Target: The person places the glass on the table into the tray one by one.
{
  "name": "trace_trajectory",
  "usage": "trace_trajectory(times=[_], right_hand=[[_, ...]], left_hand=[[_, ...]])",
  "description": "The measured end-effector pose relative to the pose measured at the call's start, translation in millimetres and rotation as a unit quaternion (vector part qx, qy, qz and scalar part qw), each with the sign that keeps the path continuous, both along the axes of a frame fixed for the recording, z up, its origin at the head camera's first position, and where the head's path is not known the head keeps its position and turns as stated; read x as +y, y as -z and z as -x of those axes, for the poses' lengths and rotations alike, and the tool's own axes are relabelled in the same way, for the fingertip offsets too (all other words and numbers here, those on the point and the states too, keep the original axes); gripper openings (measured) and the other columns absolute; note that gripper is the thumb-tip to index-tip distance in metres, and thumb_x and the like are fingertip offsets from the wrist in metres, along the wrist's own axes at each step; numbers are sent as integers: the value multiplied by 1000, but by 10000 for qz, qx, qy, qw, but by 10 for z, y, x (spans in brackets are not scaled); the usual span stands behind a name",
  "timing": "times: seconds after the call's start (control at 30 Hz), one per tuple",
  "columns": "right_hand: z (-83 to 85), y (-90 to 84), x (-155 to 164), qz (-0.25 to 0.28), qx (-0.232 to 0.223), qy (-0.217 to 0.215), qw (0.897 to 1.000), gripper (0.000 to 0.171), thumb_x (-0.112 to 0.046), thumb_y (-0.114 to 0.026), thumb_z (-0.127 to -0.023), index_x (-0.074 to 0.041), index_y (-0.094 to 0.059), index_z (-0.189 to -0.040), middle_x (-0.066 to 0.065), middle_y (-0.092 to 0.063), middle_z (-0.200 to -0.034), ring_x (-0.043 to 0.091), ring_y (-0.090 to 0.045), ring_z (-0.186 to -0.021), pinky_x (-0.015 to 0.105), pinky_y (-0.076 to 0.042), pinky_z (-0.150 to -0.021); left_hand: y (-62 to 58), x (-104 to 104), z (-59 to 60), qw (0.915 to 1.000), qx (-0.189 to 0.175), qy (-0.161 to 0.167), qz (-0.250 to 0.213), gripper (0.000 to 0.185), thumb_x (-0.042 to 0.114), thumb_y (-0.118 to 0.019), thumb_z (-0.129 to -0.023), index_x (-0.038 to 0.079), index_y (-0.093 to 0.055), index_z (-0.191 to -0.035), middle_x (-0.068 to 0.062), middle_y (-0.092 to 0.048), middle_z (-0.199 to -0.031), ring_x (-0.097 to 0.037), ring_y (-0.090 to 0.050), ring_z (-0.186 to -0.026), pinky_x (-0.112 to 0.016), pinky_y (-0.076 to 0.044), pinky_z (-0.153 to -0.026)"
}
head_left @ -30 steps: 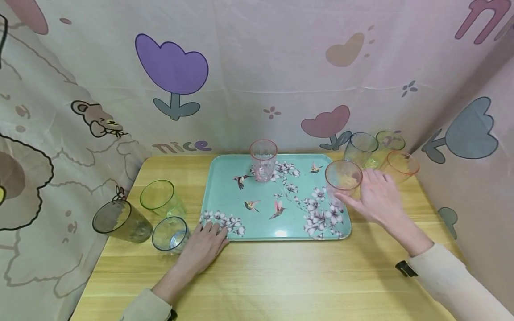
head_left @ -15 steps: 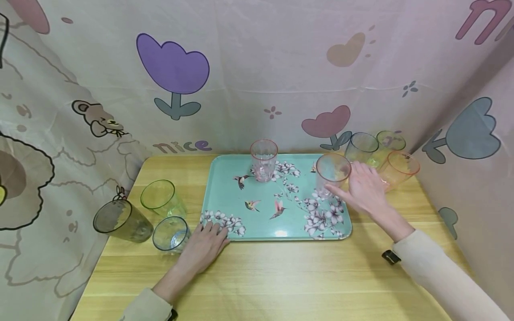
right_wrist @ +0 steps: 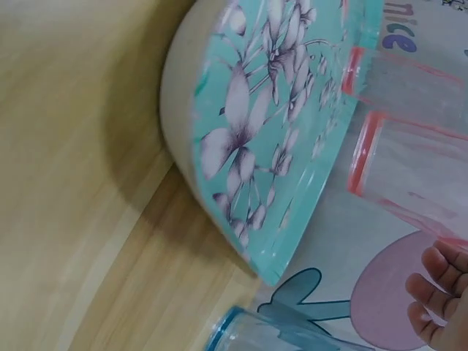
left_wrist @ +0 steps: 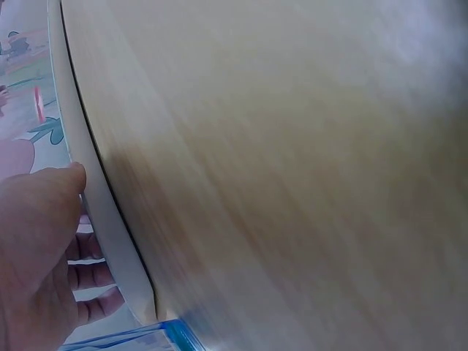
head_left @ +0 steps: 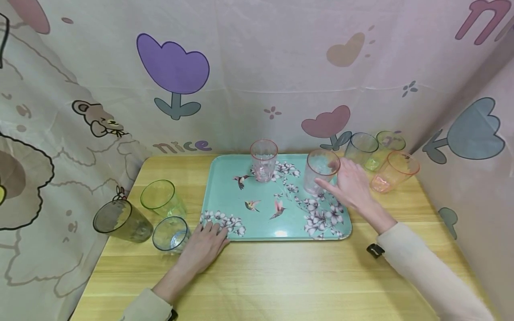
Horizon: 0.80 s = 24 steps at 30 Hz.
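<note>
Over the tray's (head_left: 225, 178) right part, right hand (head_left: 353, 189) grips clear cup (head_left: 319, 176).

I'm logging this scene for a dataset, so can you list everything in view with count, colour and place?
Tray: 1, teal with birds and blossoms, table centre.
Pink cups: 2, clear pink, on the tray's far side; the right one is held.
Left cups: 3, green, grey, blue, left of the tray.
Right cups: 3, blue-grey, yellow-green, orange, far right corner.
Table: 1, light wood.
Curtain: cartoon print, behind.
Left hand: flat, touching the tray's near-left corner.
Right hand: grips the right pink cup.
</note>
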State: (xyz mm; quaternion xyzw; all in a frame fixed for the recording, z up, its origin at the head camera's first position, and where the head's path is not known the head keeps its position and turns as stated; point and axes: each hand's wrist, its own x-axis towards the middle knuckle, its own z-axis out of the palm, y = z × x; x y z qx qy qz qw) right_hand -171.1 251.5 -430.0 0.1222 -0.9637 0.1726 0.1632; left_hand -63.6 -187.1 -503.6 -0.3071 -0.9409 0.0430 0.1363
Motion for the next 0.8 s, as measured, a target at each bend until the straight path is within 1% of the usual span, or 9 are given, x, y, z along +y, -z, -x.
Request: trace_trajectory(times=[0.1, 0.3, 0.5, 0.63, 0.8], right_hand=[[38, 14, -33, 198, 6, 1, 9998, 68, -64, -63, -95, -2, -65, -122, 18, -69, -112, 39, -63, -103, 53, -48, -91], [132, 35, -100, 460, -39, -26, 9989, 69, -64, -62, -95, -1, -64, -121, 20, -70, -117, 40, -62, -106, 56, -46, -96], [224, 70, -174, 662, -91, -119, 9977, 70, -66, -61, -95, -2, -63, -122, 18, -68, -119, 37, -61, -104, 54, -44, -96], [292, 84, -219, 691, -29, -184, 9974, 71, -68, -60, -95, -2, -63, -121, 17, -67, -117, 36, -60, -104, 52, -42, -95], [377, 104, -273, 655, 15, -260, 9975, 72, -70, -57, -95, -2, -62, -120, 17, -66, -113, 37, -58, -107, 54, -41, -101]], left_hand=[[-5, 5, 1, 10000, -78, -38, 25, 27, 40, -67, -101, 14, -61, -101, -5, -64, -92, -25, -61, -87, -44, -55, -79], [-16, 9, 3, 9996, -240, -116, 114, 27, 41, -64, -104, 14, -61, -101, -5, -64, -93, -25, -61, -88, -44, -54, -80], [-20, 10, -9, 9997, -182, -109, 122, 27, 41, -65, -103, 14, -61, -101, -5, -64, -93, -24, -61, -87, -44, -54, -79], [-15, 10, -4, 9999, -105, -77, 89, 28, 41, -67, -102, 14, -60, -100, -5, -64, -92, -24, -61, -86, -43, -54, -79], [-16, 10, -1, 9999, -113, -57, 39, 27, 40, -67, -102, 14, -59, -100, -5, -64, -92, -24, -60, -86, -43, -53, -78]])
